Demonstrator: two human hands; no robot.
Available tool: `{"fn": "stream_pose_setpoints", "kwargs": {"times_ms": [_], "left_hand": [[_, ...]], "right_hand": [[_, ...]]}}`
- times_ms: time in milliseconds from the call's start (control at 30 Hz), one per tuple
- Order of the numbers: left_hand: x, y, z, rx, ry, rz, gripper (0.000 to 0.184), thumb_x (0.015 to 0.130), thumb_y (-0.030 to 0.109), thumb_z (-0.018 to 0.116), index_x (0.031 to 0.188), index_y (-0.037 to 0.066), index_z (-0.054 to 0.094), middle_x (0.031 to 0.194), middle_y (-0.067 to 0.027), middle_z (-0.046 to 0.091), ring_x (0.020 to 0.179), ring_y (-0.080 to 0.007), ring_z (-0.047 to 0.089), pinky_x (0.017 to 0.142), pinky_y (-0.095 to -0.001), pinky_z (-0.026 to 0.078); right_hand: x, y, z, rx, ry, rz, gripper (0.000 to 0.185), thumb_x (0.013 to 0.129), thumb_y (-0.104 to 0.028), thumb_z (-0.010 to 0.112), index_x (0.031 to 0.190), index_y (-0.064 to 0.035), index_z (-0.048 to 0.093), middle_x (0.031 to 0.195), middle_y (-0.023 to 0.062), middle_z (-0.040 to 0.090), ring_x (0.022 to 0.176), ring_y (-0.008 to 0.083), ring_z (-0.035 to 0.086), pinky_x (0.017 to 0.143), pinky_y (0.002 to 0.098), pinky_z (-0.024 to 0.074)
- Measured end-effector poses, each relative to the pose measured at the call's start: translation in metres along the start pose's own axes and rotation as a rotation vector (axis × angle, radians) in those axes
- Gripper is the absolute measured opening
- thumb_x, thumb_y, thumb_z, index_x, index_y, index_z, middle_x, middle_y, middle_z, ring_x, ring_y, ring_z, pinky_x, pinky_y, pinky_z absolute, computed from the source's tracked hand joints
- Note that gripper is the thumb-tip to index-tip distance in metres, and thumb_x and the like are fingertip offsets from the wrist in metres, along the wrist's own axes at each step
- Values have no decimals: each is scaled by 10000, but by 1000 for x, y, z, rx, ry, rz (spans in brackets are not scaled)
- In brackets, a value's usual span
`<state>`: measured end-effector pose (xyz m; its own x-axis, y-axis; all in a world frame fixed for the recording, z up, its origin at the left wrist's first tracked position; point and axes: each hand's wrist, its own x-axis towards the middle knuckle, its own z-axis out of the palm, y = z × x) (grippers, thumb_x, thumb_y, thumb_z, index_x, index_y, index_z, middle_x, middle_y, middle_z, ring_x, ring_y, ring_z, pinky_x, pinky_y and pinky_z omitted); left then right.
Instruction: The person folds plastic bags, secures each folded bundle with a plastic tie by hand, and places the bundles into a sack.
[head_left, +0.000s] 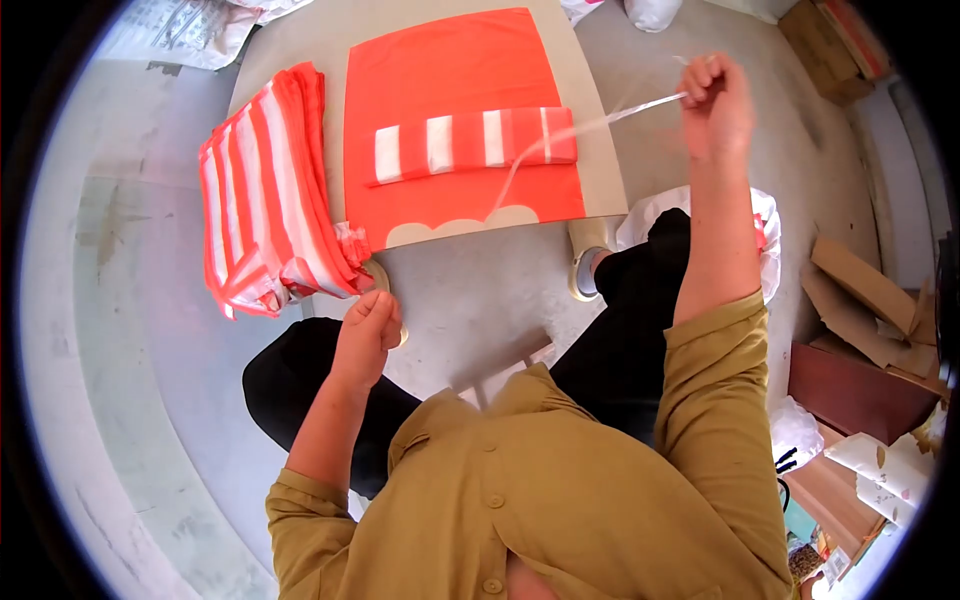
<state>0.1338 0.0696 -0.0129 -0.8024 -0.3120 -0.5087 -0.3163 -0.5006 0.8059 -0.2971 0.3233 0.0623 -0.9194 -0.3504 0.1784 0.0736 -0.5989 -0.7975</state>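
Observation:
My right hand (716, 105) is raised at the upper right, fingers curled round one end of a thin, whitish translucent strip (648, 104). The strip trails left and down, blurred, over a folded red-and-white striped bundle (440, 145). That bundle lies across a flat red sheet (450, 65) with a scalloped near edge. My left hand (368, 322) is closed just below the near corner of a stack of red-and-white striped plastic bags (262, 190). Whatever its fingers may hold is hidden.
The sheet and stack rest on a small beige table (598, 150), the stack overhanging its left side. A white plastic bag (768, 225) stands beside my right knee. Cardboard boxes (865, 300) are piled at the right. White bags (190, 30) sit beyond the table.

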Motion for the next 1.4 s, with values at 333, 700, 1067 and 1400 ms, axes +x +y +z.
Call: {"fn": "stream_pose_setpoints", "kwargs": {"times_ms": [333, 700, 1067, 1400], "left_hand": [[-4, 3, 35, 1733, -110, 470, 183, 930, 209, 696, 1034, 67, 744, 1179, -90, 720, 1153, -351, 630, 986, -471, 467], [24, 53, 131, 292, -143, 556, 501, 947, 56, 664, 1427, 6, 531, 1313, -112, 624, 1279, -209, 562, 1120, -387, 415], [48, 43, 97, 673, 2, 236, 223, 1078, 184, 541, 1067, 31, 703, 733, 61, 469, 676, -46, 423, 605, -229, 368], [103, 74, 75, 903, 122, 637, 331, 1002, 98, 591, 1322, 20, 613, 1255, -106, 629, 1171, -211, 594, 987, -335, 478]], "right_hand": [[-20, -11, 12, -189, -447, 181, 245, 1022, -202, 517, 830, -57, 565, 866, 80, 637, 795, 170, 566, 722, 301, 449], [-88, 20, 105, -605, -1231, 181, 121, 927, -107, 695, 853, -12, 694, 840, 35, 620, 790, 153, 564, 713, 300, 456], [-57, 36, 66, -1217, -819, -221, 394, 962, -179, 636, 1352, -121, 636, 1374, 114, 634, 1095, 278, 677, 932, 392, 528], [-39, 56, 88, -821, -463, 303, 297, 1034, -306, 576, 983, -45, 707, 769, -18, 566, 690, 105, 508, 625, 297, 436]]}}
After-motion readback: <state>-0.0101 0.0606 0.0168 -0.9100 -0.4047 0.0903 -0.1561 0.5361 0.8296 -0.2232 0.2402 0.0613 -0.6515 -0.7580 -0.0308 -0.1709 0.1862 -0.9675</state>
